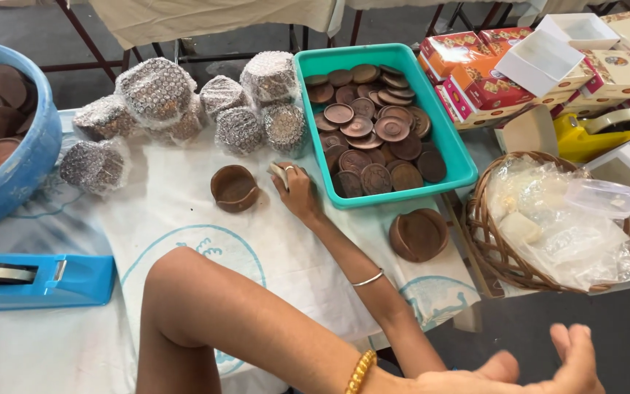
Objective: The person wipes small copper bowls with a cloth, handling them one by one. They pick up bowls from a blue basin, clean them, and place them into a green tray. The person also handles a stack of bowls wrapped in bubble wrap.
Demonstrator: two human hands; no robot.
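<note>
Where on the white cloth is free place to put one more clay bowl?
Bare cloth lies between the blue tape dispenser, the small clay bowl and the bent arm. Crowded: the bubble-wrapped bundles at the back and the teal tray of clay lids.

Seven bubble-wrapped bundles, two tape dispensers, one teal tray, one wicker basket
</note>
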